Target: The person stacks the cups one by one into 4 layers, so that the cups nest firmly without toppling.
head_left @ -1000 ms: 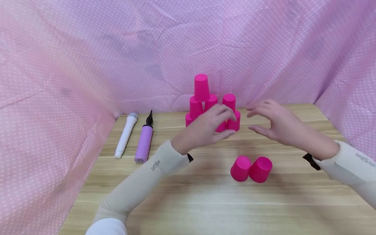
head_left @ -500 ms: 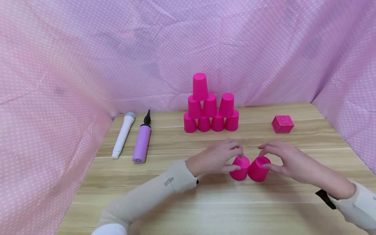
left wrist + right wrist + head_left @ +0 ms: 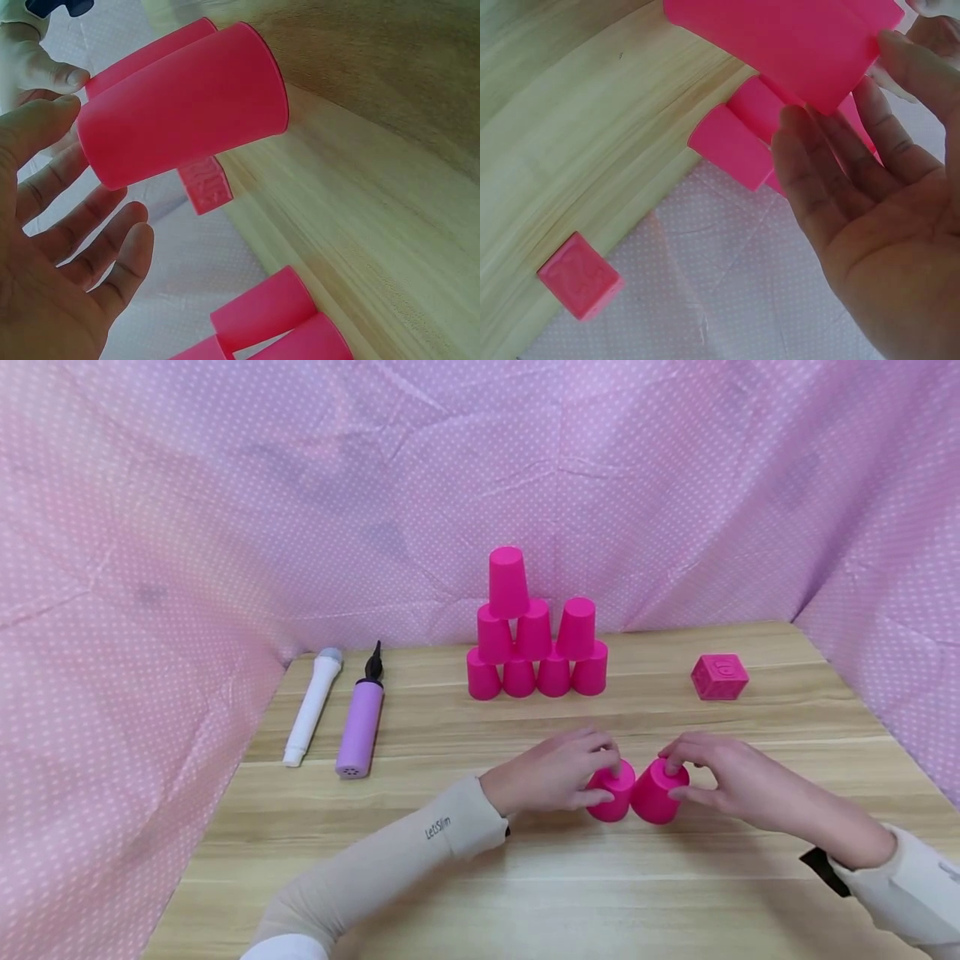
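Note:
Two pink cups stand upside down side by side on the wooden table, close to my hands. My left hand (image 3: 551, 774) pinches the left cup (image 3: 613, 803) at its upper end, thumb on the near side and fingers over the top. The right cup (image 3: 654, 799) is held the same way by my right hand (image 3: 742, 782). Each wrist view shows the thumb and a finger at the narrow end of a cup (image 3: 187, 109), the other fingers spread away from it. Behind them rises a stack of upside-down pink cups (image 3: 533, 631), with one cup (image 3: 507, 582) on top.
At the back right sits a pink embossed cube (image 3: 720, 677). A white toy microphone (image 3: 311, 710) and a purple hand pump (image 3: 361, 728) with a black nozzle lie on the left. A pink dotted cloth (image 3: 420, 485) hangs behind the table (image 3: 525, 893).
Both hands have come down and nearer from beside the stack to the two front cups and taken hold of them. The cube, earlier hidden behind the right hand, is now visible.

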### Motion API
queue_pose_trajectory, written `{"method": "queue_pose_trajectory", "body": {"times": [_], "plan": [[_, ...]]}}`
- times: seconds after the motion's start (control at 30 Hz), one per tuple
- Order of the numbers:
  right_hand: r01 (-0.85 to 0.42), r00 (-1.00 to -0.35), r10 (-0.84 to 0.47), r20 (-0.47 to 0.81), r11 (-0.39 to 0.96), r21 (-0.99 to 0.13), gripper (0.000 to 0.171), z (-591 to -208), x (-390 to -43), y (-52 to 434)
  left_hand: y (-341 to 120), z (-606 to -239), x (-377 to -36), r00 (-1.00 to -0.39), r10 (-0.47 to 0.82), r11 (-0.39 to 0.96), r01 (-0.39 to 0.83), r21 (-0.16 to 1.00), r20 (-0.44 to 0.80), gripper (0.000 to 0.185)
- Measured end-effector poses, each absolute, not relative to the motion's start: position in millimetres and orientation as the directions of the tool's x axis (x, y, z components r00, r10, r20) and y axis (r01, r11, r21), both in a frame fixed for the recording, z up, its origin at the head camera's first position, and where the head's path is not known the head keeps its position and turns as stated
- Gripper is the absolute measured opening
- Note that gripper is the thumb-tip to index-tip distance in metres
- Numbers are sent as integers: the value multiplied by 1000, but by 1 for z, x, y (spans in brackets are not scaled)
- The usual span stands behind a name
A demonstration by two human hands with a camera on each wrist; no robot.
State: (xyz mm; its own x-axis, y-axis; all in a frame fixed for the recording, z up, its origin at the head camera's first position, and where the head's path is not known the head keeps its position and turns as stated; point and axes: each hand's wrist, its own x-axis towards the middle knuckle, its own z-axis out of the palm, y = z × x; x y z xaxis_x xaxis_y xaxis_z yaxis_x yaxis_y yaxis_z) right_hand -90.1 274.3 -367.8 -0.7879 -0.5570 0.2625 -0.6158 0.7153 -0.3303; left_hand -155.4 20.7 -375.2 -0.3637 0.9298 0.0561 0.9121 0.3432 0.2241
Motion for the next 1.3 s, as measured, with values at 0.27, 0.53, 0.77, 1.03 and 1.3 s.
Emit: {"method": "queue_pose_trajectory", "body": {"times": [0.27,0.53,0.77,1.03,1.3], "plan": [[-594,-804,-538,251,718,-364,38,-368,-89,273,21,-374,-154,-387,921,363,894,264,46,38],[-591,-806,-535,253,712,-379,39,-368,-87,273,23,-380,-149,-410,911,377,869,321,41,40],[-608,-794,-542,275,701,-373,40,-371,-87,273,24,-383,-148,-418,908,384,866,319,42,41],[-607,-795,-543,272,700,-376,39,-372,-87,273,24,-383,-146,-414,909,378,867,325,49,39],[-619,-785,-549,286,696,-363,39,-371,-87,272,23,-383,-147,-405,912,369,874,317,57,39]]}}
